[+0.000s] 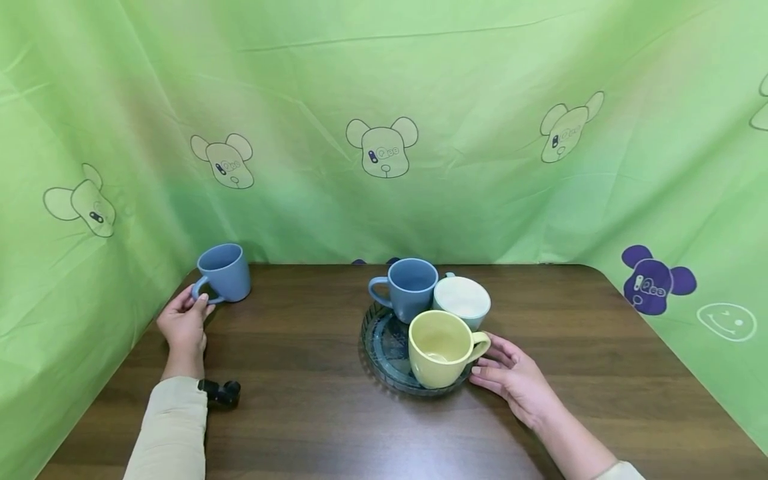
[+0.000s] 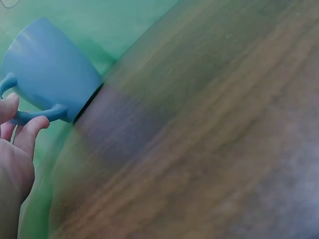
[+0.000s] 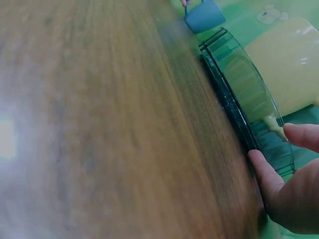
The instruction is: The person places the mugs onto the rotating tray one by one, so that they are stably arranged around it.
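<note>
At the far left of the table, my left hand (image 1: 183, 325) pinches the handle of a blue mug (image 2: 50, 69). The mug is upright, its base at or just above the wood; I cannot tell which. A round, clear dark-teal glass tray (image 1: 377, 353) sits right of the middle. On it stand a yellow mug (image 1: 433, 360), a second blue mug (image 1: 411, 297) and a pale mug with a white inside (image 1: 461, 297). My right hand (image 1: 515, 380) grips the tray's right edge, fingers at its rim and base, close beside the yellow mug's handle (image 1: 480, 345).
The brown wooden table (image 1: 300, 400) has green cloth (image 1: 468, 80) with cartoon bear heads hanging behind it and along both sides. A black strap device (image 1: 221, 393) is on my left wrist. The left blue mug stands close to the cloth.
</note>
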Action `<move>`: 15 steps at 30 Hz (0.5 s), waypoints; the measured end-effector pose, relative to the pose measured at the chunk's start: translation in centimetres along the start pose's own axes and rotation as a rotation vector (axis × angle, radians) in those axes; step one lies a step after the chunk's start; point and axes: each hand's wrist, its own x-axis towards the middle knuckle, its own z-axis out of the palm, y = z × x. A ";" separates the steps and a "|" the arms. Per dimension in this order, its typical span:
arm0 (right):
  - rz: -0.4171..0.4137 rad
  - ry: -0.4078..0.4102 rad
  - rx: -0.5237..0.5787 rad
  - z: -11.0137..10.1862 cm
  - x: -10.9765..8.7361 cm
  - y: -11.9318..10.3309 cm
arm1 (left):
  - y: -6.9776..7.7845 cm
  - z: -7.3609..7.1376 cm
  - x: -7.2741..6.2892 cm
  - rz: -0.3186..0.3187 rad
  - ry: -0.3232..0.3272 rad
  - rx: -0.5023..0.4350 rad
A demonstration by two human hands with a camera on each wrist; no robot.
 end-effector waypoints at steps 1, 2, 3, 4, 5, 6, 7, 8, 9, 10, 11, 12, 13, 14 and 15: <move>-0.001 -0.003 -0.005 0.0 0.0 0.0 | 0.0 0.0 -0.1 -0.001 -0.001 -0.004; -0.004 -0.006 -0.012 0.0 0.0 0.0 | 0.1 0.0 -0.2 -0.005 -0.003 -0.011; -0.005 -0.006 -0.019 0.0 0.0 0.0 | 0.1 0.0 -0.3 -0.011 -0.008 -0.023; -0.006 -0.010 -0.029 0.0 0.1 0.0 | 0.1 0.0 -0.4 -0.016 -0.011 -0.032; -0.007 -0.015 -0.038 0.0 0.1 -0.1 | 0.1 -0.1 -0.5 -0.016 -0.017 -0.032; -0.007 -0.017 -0.043 0.1 0.1 -0.1 | 0.1 -0.1 -0.6 -0.013 -0.023 -0.026; -0.007 -0.019 -0.049 0.1 0.2 -0.2 | 0.1 -0.2 -0.6 -0.014 -0.026 -0.031; -0.007 -0.020 -0.055 0.1 0.2 -0.3 | 0.1 -0.2 -0.7 -0.017 -0.032 -0.039; -0.006 -0.020 -0.057 0.1 0.2 -0.4 | 0.1 -0.3 -0.8 -0.015 -0.038 -0.040; -0.006 -0.021 -0.058 0.1 0.3 -0.4 | 0.1 -0.3 -1.0 -0.014 -0.044 -0.042; -0.007 -0.023 -0.059 0.1 0.3 -0.5 | 0.1 -0.4 -1.1 -0.012 -0.051 -0.043; -0.011 -0.026 -0.060 0.1 0.3 -0.5 | 0.2 -0.4 -1.2 -0.013 -0.056 -0.048; -0.014 -0.029 -0.061 0.1 0.4 -0.5 | 0.2 -0.4 -1.4 -0.016 -0.061 -0.059; -0.017 -0.028 -0.058 0.1 0.4 -0.5 | 0.3 -0.4 -1.5 -0.019 -0.068 -0.064; -0.018 -0.028 -0.055 0.1 0.4 -0.5 | 0.3 -0.4 -1.7 -0.020 -0.075 -0.066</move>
